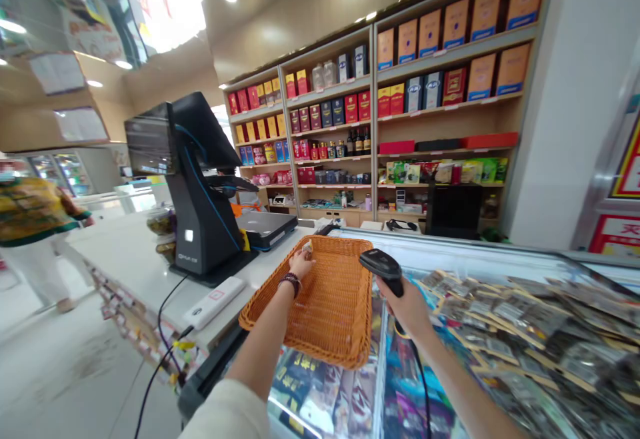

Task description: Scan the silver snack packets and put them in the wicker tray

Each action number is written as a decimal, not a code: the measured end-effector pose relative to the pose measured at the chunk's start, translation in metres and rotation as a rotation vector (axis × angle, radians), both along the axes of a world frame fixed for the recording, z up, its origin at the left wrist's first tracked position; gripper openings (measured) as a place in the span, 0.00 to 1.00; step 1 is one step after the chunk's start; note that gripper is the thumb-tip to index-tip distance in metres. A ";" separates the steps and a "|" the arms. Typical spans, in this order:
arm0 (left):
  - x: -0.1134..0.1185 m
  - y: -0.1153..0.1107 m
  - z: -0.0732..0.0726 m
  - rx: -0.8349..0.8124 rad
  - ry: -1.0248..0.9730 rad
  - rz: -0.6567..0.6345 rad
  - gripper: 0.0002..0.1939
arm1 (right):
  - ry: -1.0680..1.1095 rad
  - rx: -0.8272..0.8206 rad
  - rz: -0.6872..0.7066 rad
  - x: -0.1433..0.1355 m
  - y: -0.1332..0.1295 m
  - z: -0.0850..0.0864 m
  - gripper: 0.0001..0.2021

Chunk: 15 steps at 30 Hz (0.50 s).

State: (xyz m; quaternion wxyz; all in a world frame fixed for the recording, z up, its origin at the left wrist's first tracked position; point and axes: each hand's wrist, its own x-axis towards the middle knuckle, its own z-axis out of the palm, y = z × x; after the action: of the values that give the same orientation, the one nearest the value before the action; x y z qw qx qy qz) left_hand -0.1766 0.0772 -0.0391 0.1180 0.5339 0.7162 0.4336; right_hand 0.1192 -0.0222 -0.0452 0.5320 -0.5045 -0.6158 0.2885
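Note:
An orange-brown wicker basket (333, 292) rests on top of the glass display case. My left hand (301, 264), with a dark beaded bracelet at the wrist, reaches over the basket's far left part. Its fingers are closed on a small whitish-brown item (307, 248), too small to name. To the right of the basket, my right hand (407, 306) grips a black barcode scanner (383, 266) by its handle. The scanner's head points left, over the basket's right rim. A black cable (424, 379) hangs down from below that hand.
A black point-of-sale terminal (200, 186) stands on the white counter at left, with a white box-shaped device (215, 302) before it. Many flat packets (530, 332) fill the case at right. Stocked shelves (330, 106) line the back. A person (37, 212) is at far left.

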 end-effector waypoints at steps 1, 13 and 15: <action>0.004 -0.001 -0.001 -0.009 0.047 -0.023 0.07 | 0.002 -0.006 0.000 -0.001 0.000 -0.002 0.25; 0.046 -0.014 0.005 -0.088 0.201 -0.011 0.13 | 0.117 -0.029 0.011 0.009 -0.006 0.003 0.26; 0.044 -0.006 0.004 -0.229 0.242 0.055 0.18 | 0.128 -0.019 0.004 0.010 -0.004 0.000 0.27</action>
State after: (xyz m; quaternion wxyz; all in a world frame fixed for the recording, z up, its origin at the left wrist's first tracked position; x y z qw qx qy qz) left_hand -0.1329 0.0707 -0.0353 0.0791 0.5455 0.7843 0.2847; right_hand 0.1291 -0.0263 -0.0450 0.5650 -0.4888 -0.5788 0.3269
